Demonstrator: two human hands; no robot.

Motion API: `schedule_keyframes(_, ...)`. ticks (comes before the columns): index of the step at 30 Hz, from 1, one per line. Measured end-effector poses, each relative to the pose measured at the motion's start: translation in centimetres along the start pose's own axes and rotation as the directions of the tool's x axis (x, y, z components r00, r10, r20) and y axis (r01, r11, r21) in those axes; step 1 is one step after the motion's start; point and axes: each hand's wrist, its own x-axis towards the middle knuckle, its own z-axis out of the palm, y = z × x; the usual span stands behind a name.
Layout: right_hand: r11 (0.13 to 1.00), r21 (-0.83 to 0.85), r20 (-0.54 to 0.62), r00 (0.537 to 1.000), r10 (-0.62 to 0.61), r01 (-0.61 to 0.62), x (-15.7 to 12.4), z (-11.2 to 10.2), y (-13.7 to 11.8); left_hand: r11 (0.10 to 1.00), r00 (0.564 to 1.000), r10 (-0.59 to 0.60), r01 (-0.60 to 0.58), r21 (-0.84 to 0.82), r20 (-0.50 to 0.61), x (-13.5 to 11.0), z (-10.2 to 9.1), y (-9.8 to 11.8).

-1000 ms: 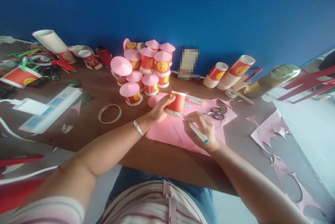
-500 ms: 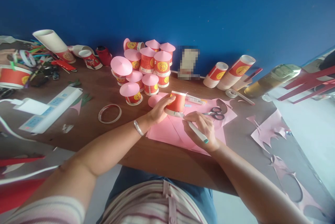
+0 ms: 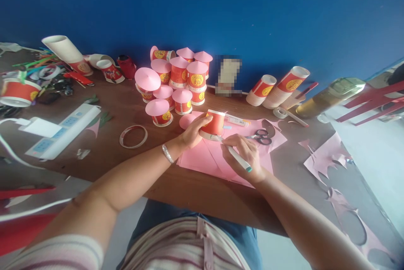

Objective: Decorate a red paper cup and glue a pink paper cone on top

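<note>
My left hand (image 3: 193, 132) is closed round a red paper cup (image 3: 214, 123) with a white band along its lower edge. A white marker pen (image 3: 239, 159) with a green end sits in my right hand (image 3: 245, 152), its tip against or very close to the white band. Both hands are over pink paper sheets (image 3: 205, 158) on the brown table. Black-handled scissors (image 3: 262, 137) and a white tube (image 3: 237, 121) rest on the paper just beyond my right hand. A pink paper cone (image 3: 187, 121) lies partly behind my left hand.
Several red cups with pink cone tops (image 3: 179, 68) are grouped by the blue wall. Stacked paper cups (image 3: 285, 88) and a gold bottle (image 3: 330, 96) lean at the right. A tape ring (image 3: 133, 136) and white power strip (image 3: 65, 130) lie left; pink scraps (image 3: 328, 158) lie right.
The view has shifted very slightly. Another person's hand at the far left edge, beside a red cup, is out of sight now. My hands keep nearly the same pose on cup and pen.
</note>
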Motion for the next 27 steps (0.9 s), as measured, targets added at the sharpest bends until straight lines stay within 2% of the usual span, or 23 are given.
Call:
schedule_keyframes(14,1.000,0.003,0.016,1.000,0.001,-0.001,0.05,-0.01,-0.50,1.000,0.999,-0.003,0.003,-0.012,-0.035,0.02,0.01,-0.18)
schedule_keyframes(20,1.000,0.015,0.021,1.000,-0.005,0.005,-0.05,-0.06,-0.31,1.000,1.000,0.000,0.001,-0.016,0.031,-0.01,0.11,0.00)
schedule_keyframes(27,1.000,0.007,0.016,1.000,0.021,-0.021,0.14,-0.08,-0.27,1.000,1.000,-0.010,0.010,-0.014,0.023,-0.04,0.15,0.15)
